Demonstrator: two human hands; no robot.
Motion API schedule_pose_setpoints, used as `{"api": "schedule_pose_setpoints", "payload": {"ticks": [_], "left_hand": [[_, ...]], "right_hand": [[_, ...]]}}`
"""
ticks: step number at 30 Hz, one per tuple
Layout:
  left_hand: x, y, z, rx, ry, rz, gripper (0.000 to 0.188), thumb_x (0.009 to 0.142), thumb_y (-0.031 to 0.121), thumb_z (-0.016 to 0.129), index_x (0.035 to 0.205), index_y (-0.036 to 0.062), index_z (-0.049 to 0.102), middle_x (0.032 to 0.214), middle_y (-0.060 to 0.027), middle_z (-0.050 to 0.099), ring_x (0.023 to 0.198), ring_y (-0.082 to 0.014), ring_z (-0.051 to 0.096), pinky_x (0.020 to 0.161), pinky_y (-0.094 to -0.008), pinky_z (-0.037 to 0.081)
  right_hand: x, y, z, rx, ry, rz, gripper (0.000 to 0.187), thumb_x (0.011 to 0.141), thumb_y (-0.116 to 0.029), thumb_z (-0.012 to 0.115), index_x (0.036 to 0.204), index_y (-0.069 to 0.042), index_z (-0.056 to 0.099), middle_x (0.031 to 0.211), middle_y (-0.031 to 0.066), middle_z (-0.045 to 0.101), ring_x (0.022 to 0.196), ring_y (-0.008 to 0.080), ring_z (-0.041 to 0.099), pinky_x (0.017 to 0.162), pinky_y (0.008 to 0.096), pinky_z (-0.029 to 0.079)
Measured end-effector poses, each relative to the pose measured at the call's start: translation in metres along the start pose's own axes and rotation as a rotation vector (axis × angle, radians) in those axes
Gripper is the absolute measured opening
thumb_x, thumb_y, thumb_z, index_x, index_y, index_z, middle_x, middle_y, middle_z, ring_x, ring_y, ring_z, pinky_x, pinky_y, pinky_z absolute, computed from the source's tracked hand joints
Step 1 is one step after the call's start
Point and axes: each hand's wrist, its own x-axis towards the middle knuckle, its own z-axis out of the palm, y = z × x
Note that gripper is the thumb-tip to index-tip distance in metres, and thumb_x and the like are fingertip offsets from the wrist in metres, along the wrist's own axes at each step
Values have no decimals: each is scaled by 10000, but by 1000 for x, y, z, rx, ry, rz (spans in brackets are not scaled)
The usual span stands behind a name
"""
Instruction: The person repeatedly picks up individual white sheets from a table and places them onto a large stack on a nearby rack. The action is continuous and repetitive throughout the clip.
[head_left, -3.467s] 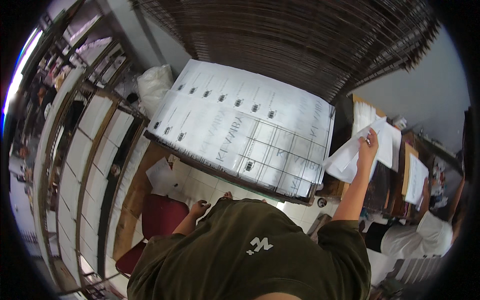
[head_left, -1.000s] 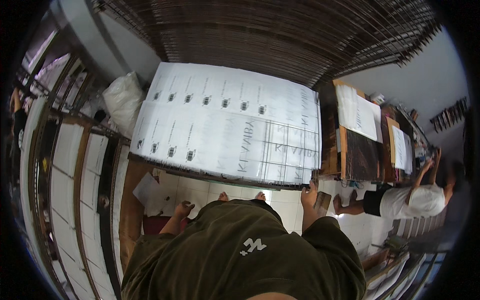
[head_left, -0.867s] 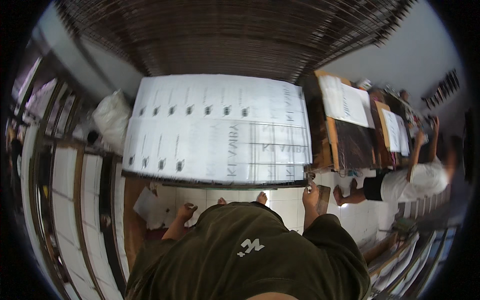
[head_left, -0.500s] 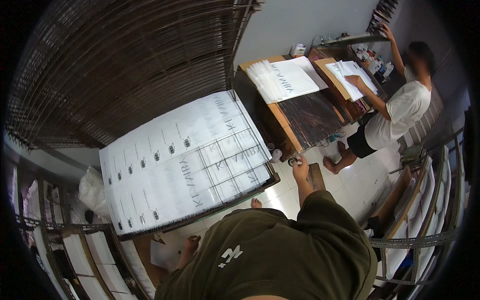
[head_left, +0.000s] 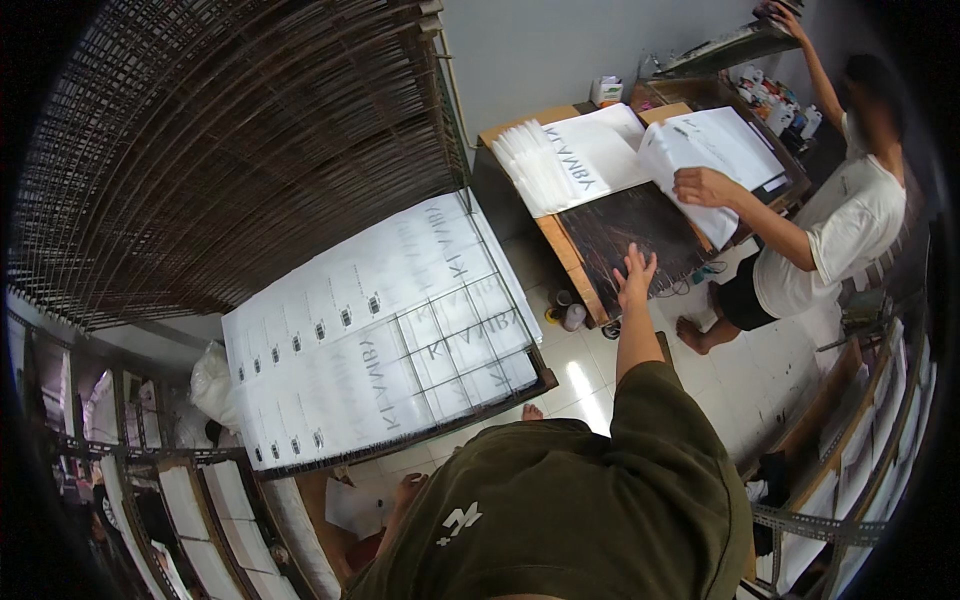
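Observation:
My right hand (head_left: 635, 276) reaches forward with its fingers spread, holding nothing. It is in front of the dark, scuffed tabletop (head_left: 612, 232) of a wooden table. Low beside my body, my left hand (head_left: 410, 487) is partly hidden by my shirt, and its finger positions are unclear. A co-worker's hand (head_left: 704, 187) grips the near left edge of a white printed sheet (head_left: 722, 145), which is partly lifted. Left of that sheet lies a fanned pile of white printed sheets (head_left: 608, 150). The co-worker's other hand (head_left: 786, 20) holds up a hinged frame (head_left: 735, 48).
A large drying rack (head_left: 250, 150) with dark wire shelves stands at left, its lower shelf covered with printed sheets (head_left: 300, 370). Small containers (head_left: 572, 316) stand on the floor by the table. Loaded shelves (head_left: 850, 450) line the right; more shelves (head_left: 190, 510) stand lower left.
My right hand has moved up and forward, and its fingers have spread. The co-worker has pulled the printed sheet leftward and lifted its edge. My view has shifted slightly.

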Motion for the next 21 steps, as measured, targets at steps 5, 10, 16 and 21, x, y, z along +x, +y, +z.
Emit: {"api": "schedule_pose_setpoints", "payload": {"ticks": [5,10,16,21], "left_hand": [[-27,-13,7,-14,44,-27,539,781,454,599,1139,54,547,961,-182,636,913,-292,615,814,-366,466],[-50,-38,8,31,115,-65,535,779,443,609,1123,38,548,944,-203,633,915,-300,610,799,-368,460],[-57,-35,27,-84,160,-122,564,762,462,606,1116,26,553,944,-194,634,953,-315,591,819,-372,455],[-64,-39,17,-182,162,-145,576,760,466,596,1127,25,550,966,-188,630,946,-315,591,821,-380,458]], "right_hand": [[11,19,26,175,52,-26,646,805,-305,645,1311,-155,271,1311,77,362,1194,253,367,876,431,384],[7,56,26,220,286,60,314,850,-155,530,1152,-136,448,1097,71,509,976,206,495,733,328,434],[-102,-20,113,118,92,-265,492,779,-19,431,1256,-29,311,1192,191,444,1020,303,504,838,423,460],[-104,-22,163,-559,-362,-699,559,740,105,478,1271,2,339,1169,172,470,1061,228,483,890,295,383]]}}
